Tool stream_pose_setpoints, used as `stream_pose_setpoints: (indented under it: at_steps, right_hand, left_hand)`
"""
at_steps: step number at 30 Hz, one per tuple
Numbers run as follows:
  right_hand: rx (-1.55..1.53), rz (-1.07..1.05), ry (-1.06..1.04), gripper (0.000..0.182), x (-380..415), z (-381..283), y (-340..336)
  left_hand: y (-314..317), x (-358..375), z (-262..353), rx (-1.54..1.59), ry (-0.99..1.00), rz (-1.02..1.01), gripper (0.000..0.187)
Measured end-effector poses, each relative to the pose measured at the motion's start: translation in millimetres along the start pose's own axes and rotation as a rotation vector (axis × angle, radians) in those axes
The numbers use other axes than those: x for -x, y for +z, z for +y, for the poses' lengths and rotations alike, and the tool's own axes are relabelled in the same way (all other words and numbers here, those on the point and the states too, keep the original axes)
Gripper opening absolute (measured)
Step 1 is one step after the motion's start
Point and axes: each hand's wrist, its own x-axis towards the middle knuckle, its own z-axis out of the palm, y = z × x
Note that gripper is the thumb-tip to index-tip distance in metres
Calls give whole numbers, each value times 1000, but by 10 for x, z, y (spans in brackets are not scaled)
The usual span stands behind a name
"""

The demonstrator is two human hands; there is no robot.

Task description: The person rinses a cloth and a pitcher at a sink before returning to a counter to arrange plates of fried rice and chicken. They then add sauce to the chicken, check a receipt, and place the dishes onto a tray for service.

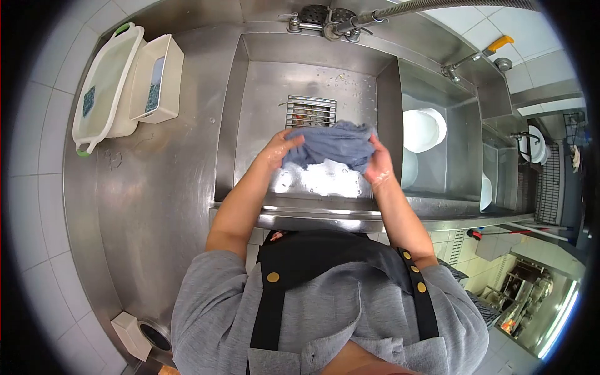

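Note:
A wet-looking grey-blue cloth is bunched and stretched between my two hands above the left sink basin. My left hand grips its left end, thumb on top, with suds or water on the skin. At the right end my right hand is closed around the fabric, also wet. Just behind the cloth, a metal drain grate with food scraps under its bars lies on the basin floor. Bright glare covers the basin floor below the cloth.
A white bowl-like dish sits in the middle basin. Faucet fittings with a flexible hose line the back wall. On the left counter stand a green-handled white tub and a cream rectangular bin.

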Motion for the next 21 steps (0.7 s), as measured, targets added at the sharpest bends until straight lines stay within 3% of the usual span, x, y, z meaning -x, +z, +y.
stream_pose_setpoints:
  at_steps: [1,2,3,4,7,10,13,14,16,17,18,19,20,21]
  right_hand:
    - [-21,61,-3,55,-44,130,-53]
    - [-42,121,-8,61,-113,258,-96]
    - [24,151,129,63,-261,367,-197]
    - [24,284,116,56,-425,522,-273]
    - [58,409,25,46,-889,840,-595]
    - [109,413,126,43,-929,827,-557]
    - [146,416,197,41,-925,872,-441]
    - [244,524,226,39,-955,945,-391]
    - [345,629,254,37,-947,942,-337]
    - [161,373,234,39,-955,899,-465]
    - [-23,116,212,42,-995,907,-615]
    - [-224,-541,-50,40,-1051,1044,-848]
    - [-226,-541,-49,40,-1056,1000,-844]
    - [-56,-223,134,37,-1017,891,-746]
  left_hand:
    - [125,-30,36,277,67,-87,41]
    - [254,-117,-13,274,70,-85,41]
    - [396,-223,-91,377,118,11,40]
    - [547,-316,-166,480,164,109,39]
    - [1111,-301,-315,-157,403,496,25]
    - [1024,-494,-560,-677,642,757,24]
    - [817,-626,-409,-566,590,737,24]
    - [728,-651,-399,-565,589,739,24]
    - [594,-701,-398,-597,476,705,42]
    - [697,-579,-367,-899,420,704,43]
    - [1055,-281,-205,-945,352,631,48]
    - [1164,-157,-244,-1021,392,588,45]
    - [1203,-102,-269,-1097,431,543,43]
    - [1117,-159,-289,-1097,431,544,43]
